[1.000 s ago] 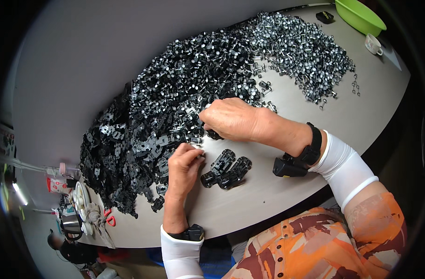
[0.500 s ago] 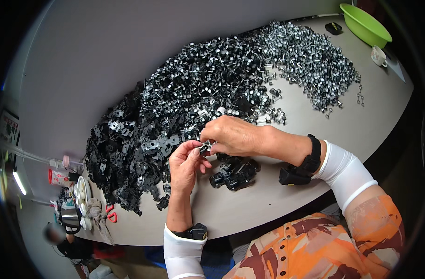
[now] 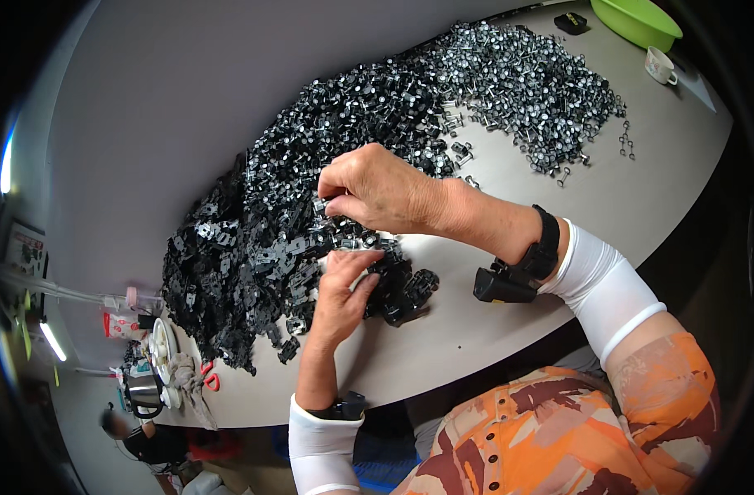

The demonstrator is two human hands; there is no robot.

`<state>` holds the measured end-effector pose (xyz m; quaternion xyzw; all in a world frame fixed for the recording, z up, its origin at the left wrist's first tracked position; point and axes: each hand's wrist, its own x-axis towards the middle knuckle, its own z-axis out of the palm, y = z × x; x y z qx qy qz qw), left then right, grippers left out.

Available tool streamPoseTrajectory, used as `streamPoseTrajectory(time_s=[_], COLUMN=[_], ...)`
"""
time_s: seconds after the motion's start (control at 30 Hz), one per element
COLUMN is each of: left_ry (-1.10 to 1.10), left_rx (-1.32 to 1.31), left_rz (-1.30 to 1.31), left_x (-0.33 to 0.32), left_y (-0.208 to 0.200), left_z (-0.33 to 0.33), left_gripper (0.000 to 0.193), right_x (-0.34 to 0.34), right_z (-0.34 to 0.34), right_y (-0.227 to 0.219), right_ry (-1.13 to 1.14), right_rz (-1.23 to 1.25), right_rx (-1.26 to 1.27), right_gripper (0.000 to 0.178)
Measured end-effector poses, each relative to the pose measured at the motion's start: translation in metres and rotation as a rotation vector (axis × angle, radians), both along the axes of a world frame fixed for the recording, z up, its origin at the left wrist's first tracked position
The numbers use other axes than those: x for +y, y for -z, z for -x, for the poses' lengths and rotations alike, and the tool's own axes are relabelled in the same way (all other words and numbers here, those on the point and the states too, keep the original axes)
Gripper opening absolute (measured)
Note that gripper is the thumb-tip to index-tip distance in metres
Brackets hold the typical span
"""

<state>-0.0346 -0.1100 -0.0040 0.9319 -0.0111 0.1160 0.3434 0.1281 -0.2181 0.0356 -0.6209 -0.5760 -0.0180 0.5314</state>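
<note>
My right hand [image 3: 385,191] hangs over the middle of the long heap, its fingers curled in and thumb pressed near the index finger. A small silvery bit shows at its fingertips, too small to name. Below it, my left hand [image 3: 342,293] is open, thumb and index finger apart, their tips at a cluster of black plastic assemblies [image 3: 410,299] on the table. Flat black clip-like parts [image 3: 220,280] fill the heap's left side. Short metal pins with round heads [image 3: 534,99] make up its right end, and black pieces mixed with round-headed ones lie between.
A light grey table [image 3: 492,330] curves around me. At its far right are a green basin [image 3: 637,25], a patterned cup [image 3: 660,66] and a small black object [image 3: 571,22]. Red-handled scissors [image 3: 210,378], a grey cloth [image 3: 191,388] and a metal kettle [image 3: 143,394] sit left, near another person [image 3: 154,441].
My hands were together, holding a small part. They have parted: the right moved up and left over the heap, the left rightward to the black assemblies. The view has shifted slightly.
</note>
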Motion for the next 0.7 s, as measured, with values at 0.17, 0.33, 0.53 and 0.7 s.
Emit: streamPoseTrajectory(time_s=[0.17,0.33,0.53,0.7], left_ry=[0.005,-0.048,-0.251,-0.106], left_rx=[0.044,0.145,0.23,0.141], left_rz=[-0.023,0.342,0.402,-0.154], left_x=[0.008,0.017,0.015,0.004], left_y=[0.004,0.005,0.009,0.013], left_z=[0.007,0.015,0.013,-0.003], left_gripper=[0.023,0.018,0.016,0.021], right_x=[-0.007,-0.012,-0.019,-0.027], right_z=[0.007,0.001,0.001,-0.015], right_y=[-0.012,-0.015,-0.025,-0.017], right_ry=[-0.034,0.02,-0.045,0.161], right_rz=[-0.04,-0.117,0.325,0.466], right_rx=[-0.017,-0.066,-0.101,-0.258], right_gripper=[0.01,0.012,0.007,0.008])
